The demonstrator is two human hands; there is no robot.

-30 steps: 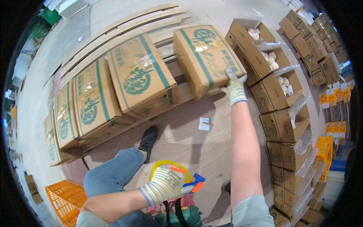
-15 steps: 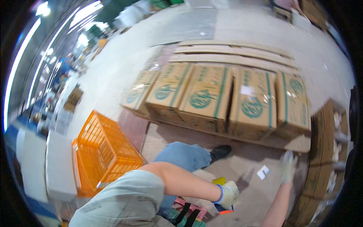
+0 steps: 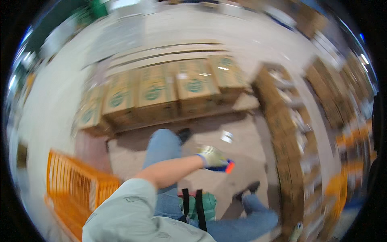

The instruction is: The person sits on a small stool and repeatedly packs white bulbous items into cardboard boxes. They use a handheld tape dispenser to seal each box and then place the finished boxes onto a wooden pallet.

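Observation:
My left hand (image 3: 213, 156), in a whitish glove with a blue cuff, is closed round a blue hand-held tool with an orange end (image 3: 230, 167). It is above the floor in front of my knees, and the glove hides much of the tool. My right hand (image 3: 297, 232), also gloved, shows only in part at the lower edge, close beside the row of open cartons (image 3: 291, 177). Its fingers are too small and blurred to read. A small white paper (image 3: 227, 136) lies on the floor beyond my left hand.
Several closed cardboard boxes (image 3: 155, 90) with green print stand in a row on a wooden pallet (image 3: 169, 52) ahead. An orange plastic crate (image 3: 76, 177) is at my left. A green bag with black straps (image 3: 207, 205) sits between my legs. More cartons (image 3: 328, 90) stand far right.
The view has swung to the right. My right hand has left the pallet's near corner and is now low beside the open cartons. My left hand still grips the blue tool.

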